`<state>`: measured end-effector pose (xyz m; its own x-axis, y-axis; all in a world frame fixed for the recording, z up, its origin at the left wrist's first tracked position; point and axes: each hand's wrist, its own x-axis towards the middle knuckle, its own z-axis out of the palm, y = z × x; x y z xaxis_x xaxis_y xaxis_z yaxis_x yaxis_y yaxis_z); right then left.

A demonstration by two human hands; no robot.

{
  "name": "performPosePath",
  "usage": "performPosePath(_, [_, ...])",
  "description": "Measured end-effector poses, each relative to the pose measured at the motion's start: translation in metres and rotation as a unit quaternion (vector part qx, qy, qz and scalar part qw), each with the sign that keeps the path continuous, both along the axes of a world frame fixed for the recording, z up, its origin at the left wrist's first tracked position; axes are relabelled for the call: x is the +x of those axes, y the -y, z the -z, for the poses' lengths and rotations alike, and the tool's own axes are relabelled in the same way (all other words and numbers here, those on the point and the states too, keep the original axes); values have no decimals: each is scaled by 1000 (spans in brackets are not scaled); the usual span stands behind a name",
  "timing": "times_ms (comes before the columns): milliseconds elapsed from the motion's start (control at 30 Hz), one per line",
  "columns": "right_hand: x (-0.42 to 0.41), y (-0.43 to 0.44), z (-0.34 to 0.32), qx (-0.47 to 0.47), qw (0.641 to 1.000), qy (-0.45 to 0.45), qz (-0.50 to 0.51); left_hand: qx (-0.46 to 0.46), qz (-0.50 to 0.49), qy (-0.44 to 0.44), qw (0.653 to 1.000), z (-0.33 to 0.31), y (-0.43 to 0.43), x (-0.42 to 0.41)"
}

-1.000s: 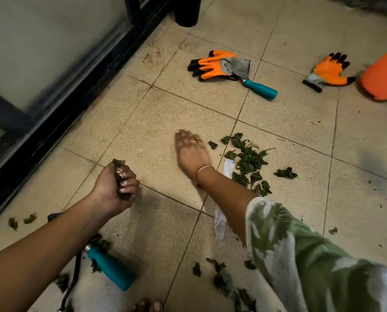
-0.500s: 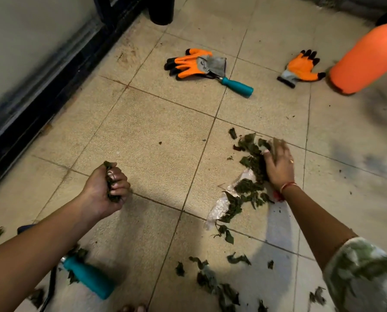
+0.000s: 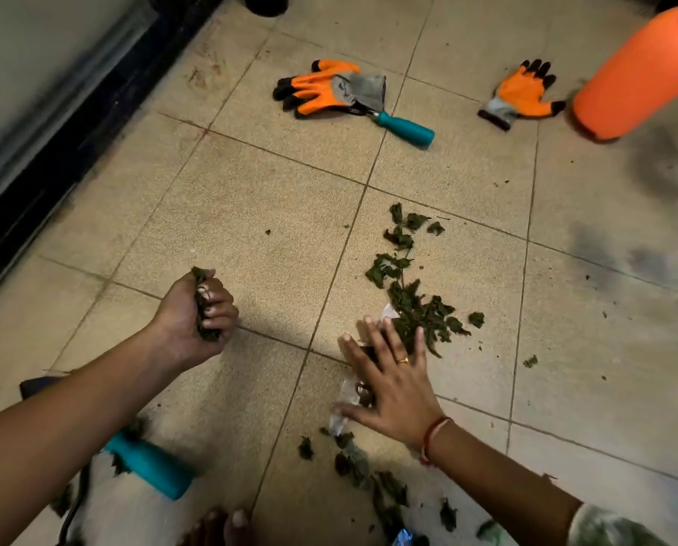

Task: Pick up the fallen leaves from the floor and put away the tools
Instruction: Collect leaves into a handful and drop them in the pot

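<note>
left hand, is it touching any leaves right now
Touching. The head view shows the left hand gripping a clump of leaves that pokes out of its fist.

Two gloves (image 3: 321, 88) (image 3: 520, 94), two teal tools (image 3: 404, 128) (image 3: 152, 465), one orange bottle (image 3: 637, 76) and countless leaves (image 3: 416, 309) are sitting on the floor (image 3: 250, 199).

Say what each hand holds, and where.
The left hand grips a bunch of leaves, fingers curled round its middle. The right hand holds nothing, spread flat on the leaf pile.
</note>
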<state>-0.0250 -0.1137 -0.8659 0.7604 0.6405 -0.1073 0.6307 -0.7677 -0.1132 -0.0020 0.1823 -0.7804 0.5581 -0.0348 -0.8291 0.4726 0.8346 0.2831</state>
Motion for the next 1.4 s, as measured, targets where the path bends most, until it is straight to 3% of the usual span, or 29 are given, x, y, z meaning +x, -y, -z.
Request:
performPosePath(300, [116,-11,-7,-50,989,34,132,5,-12,-1,1000,4,-6,-6])
performPosePath(667, [199,-13,-8,-65,976,-65,200,15,12,-2,1000,6,-10,0])
performPosePath(833, [187,-25,-4,28,974,71,214,11,12,-1,1000,4,-10,3])
performPosePath(933, [187,-26,-4,52,979,95,173,12,14,1,1000,1,-9,7])
performPosePath(1033, [186,-25,-11,44,985,55,158,11,16,8,1000,-8,-10,12])
performPosePath(1133, [177,-27,-26,85,973,-34,211,26,36,6,999,-19,-8,22])
performPosePath(1233, [159,-42,-54,261,896,-162,322,83,98,-5,992,-33,4,39])
performPosePath(1400, [139,-81,-117,565,657,-319,385,142,222,27,964,-46,52,60])
